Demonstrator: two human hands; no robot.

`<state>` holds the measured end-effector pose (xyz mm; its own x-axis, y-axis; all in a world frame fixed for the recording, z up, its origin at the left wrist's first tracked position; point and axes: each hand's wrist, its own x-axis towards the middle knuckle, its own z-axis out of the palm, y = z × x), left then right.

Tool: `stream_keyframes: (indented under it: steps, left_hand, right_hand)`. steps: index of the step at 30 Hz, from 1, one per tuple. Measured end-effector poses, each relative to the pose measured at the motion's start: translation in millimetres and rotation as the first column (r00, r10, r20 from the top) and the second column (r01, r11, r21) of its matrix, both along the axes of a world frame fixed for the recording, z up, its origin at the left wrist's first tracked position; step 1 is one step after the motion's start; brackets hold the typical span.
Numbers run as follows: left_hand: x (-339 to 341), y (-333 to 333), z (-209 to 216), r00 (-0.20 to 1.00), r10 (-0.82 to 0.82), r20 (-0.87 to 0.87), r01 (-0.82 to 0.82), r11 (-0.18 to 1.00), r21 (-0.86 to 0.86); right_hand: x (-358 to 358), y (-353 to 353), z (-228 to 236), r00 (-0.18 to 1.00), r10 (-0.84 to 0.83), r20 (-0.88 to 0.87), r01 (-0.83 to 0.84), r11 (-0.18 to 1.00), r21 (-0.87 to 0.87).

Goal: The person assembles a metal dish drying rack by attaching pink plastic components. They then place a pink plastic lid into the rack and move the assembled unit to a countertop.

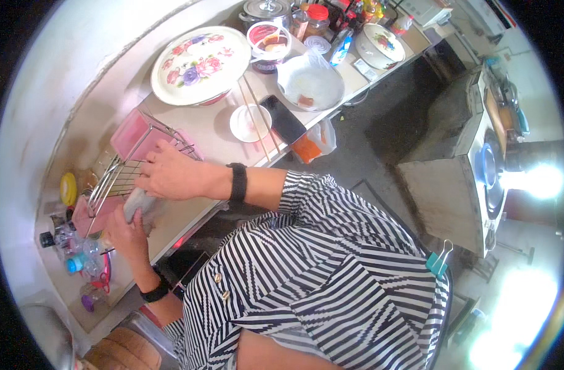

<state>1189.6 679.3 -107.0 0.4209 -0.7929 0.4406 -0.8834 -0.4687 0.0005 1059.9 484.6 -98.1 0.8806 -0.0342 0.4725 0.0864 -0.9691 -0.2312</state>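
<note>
A metal wire rack with pink panels lies tipped on the counter at the left. My right hand is on its near side, fingers bent over the wires and the fingertips partly hidden. My left hand is lower down by the rack's near end. Its thumb and fingers are closed on a greyish cloth, which is bunched between my two hands against the rack. Both wrists carry black bands.
Beyond the rack are a flowered enamel lid, a white bowl with chopsticks across it, a dark phone and a bag-lined pan. Small bottles and red scissors lie near my left hand.
</note>
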Motion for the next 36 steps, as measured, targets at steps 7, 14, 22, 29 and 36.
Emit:
stream_keyframes:
  steps: [7, 14, 22, 29, 36]
  left_hand:
    - [29.5, 16.5, -3.2, 0.967, 0.008, -0.254, -0.008, 1.000, 0.003]
    - [60.1, 39.9, 9.0, 0.898, 0.019, -0.439, -0.039, 0.998, -0.038]
    - [82.2, 52.8, 23.6, 0.927, -0.002, -0.375, 0.012, 1.000, 0.024]
    - [72.5, 42.5, 25.6, 0.977, 0.007, -0.213, -0.048, 0.982, -0.185]
    - [76.1, 46.6, 17.9, 0.680, 0.302, -0.668, -0.680, 0.599, -0.422]
  right_hand:
    - [-68.3, -39.8, -15.7, 0.927, -0.145, 0.345, 0.030, 0.948, 0.315]
    - [-200.8, -83.3, -68.7, 0.630, -0.776, -0.001, 0.735, 0.597, 0.322]
    - [-287.1, -125.4, -132.3, 0.142, -0.872, -0.468, 0.526, -0.334, 0.782]
    - [-284.6, -179.5, -153.0, 0.331, -0.704, -0.629, 0.120, -0.630, 0.768]
    - [-289.3, -206.1, -178.9, 0.467, -0.688, -0.555, 0.218, -0.518, 0.827]
